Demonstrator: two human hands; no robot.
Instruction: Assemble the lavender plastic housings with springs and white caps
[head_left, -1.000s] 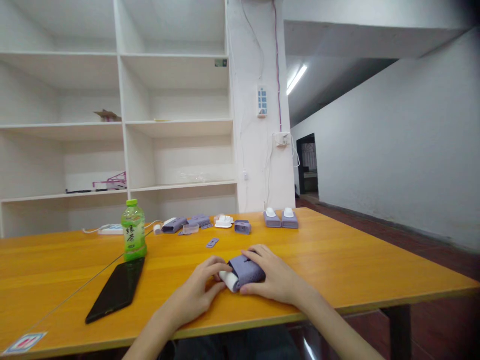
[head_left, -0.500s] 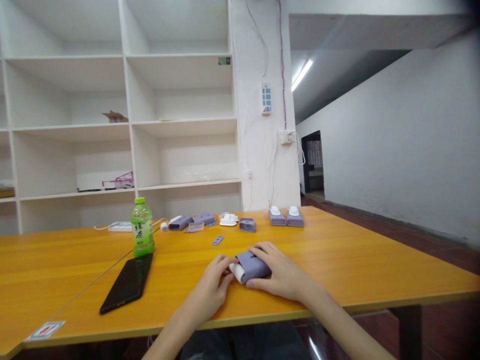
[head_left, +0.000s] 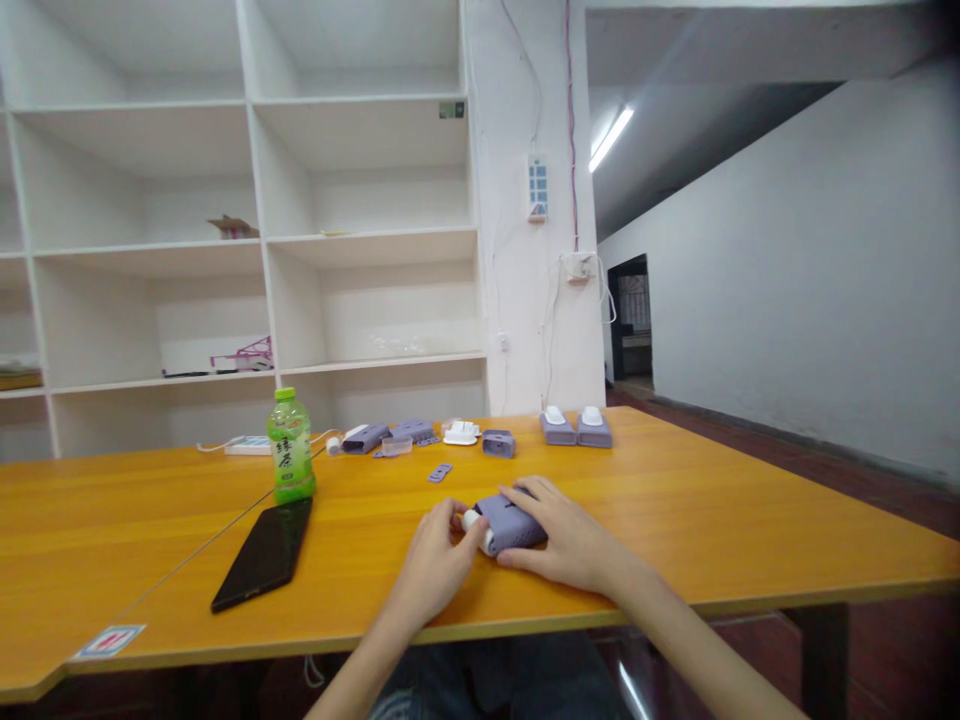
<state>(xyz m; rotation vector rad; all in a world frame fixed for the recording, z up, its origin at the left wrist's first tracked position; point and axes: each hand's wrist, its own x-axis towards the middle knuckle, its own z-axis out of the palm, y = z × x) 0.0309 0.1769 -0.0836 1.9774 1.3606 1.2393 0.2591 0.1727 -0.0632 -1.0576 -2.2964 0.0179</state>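
Note:
A small purple casing (head_left: pixel 508 522) with a white rounded part (head_left: pixel 475 524) at its left end lies on the orange table (head_left: pixel 675 520). My right hand (head_left: pixel 564 540) lies over the casing with its fingers curved around it. My left hand (head_left: pixel 439 560) pinches the white part with thumb and fingers.
A green tea bottle (head_left: pixel 291 459) and a black tablet (head_left: pixel 265 552) sit to the left. Several purple and white parts (head_left: pixel 420 437) lie along the far edge, with two purple units (head_left: pixel 575 427) at the right. White shelving (head_left: pixel 247 230) stands behind. A sticker (head_left: pixel 109 641) marks the near left.
The view has shifted right and up a little. My left hand has slid closer to the white part and closed on it; my right hand keeps its hold on the casing.

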